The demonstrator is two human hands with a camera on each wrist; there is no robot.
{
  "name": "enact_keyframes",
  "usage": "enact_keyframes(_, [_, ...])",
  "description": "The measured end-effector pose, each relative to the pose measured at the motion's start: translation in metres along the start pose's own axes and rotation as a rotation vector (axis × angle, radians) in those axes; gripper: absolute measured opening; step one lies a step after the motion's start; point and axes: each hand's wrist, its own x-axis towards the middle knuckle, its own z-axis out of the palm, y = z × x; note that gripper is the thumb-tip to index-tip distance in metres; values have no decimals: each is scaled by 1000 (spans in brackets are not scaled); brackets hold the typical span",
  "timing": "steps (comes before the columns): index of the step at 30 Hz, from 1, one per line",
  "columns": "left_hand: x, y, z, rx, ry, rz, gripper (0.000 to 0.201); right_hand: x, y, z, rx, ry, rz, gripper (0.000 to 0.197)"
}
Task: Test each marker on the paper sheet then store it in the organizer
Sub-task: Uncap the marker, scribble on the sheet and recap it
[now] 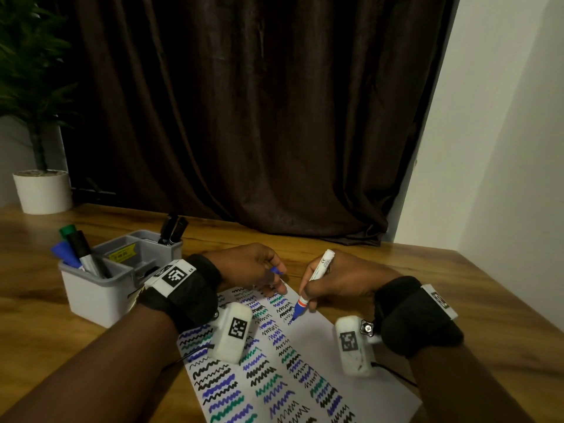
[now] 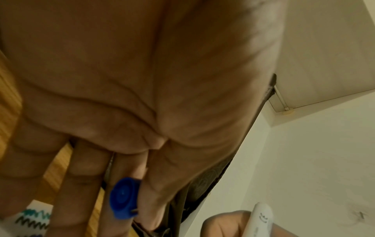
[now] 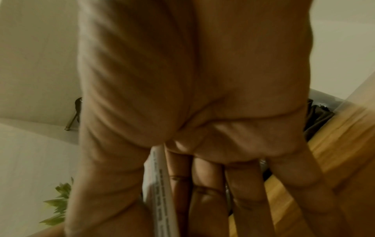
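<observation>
Fingers (image 1: 308,293) of right hand (image 1: 341,282) are clamped on marker (image 1: 312,283), tip slanted down-left onto paper sheet (image 1: 320,340); cap (image 1: 276,270) is pinched in left hand (image 1: 247,265); organizer (image 1: 100,288) left of both.

Dim room, warm low light. Dark brown curtain (image 1: 244,117) covers the back, pooling on the wooden table (image 1: 457,285). White wall (image 1: 503,132) on the right. Potted plant (image 1: 33,87) in a white pot (image 1: 42,192) far left.
</observation>
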Motion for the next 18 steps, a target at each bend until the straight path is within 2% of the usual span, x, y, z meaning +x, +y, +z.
enact_keyframes(10, [1,-1,0,1,-6,2,26,-1,0,-2,-23,22,32,13])
enact_keyframes(18, [4,-2,-1,-2,-18,2,26,-3,1,-3,-10,43,39,15])
